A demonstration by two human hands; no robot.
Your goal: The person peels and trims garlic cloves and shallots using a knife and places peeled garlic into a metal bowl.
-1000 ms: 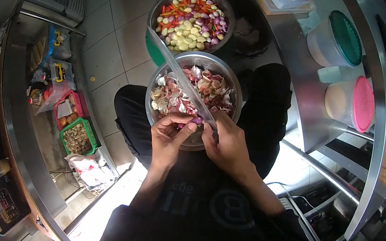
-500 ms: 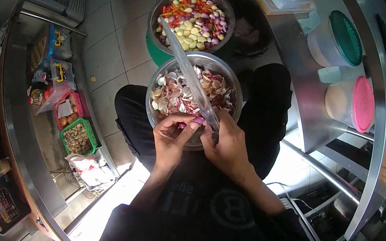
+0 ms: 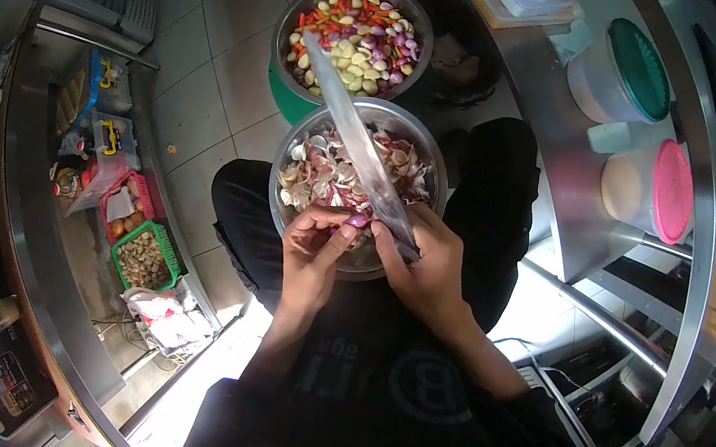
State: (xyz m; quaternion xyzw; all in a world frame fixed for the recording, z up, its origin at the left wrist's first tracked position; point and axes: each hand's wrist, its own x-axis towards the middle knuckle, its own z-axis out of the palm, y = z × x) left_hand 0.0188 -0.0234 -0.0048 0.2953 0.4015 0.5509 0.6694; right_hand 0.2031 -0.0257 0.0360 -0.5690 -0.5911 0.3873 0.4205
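While the small purple shallot (image 3: 357, 221) is above the near edge of the metal bowl (image 3: 444, 176) of peels, the grip of the left hand (image 3: 312, 258) is closed on it, between thumb and fingertips, and its long axis I cannot tell surely. Just to its right is the thumb of the right hand (image 3: 433, 267), whose grip is closed around the knife (image 3: 353, 142), and the blade points away and leftward, over the bowl, toward the farther bowl (image 3: 279, 31) of chillies and peeled cloves
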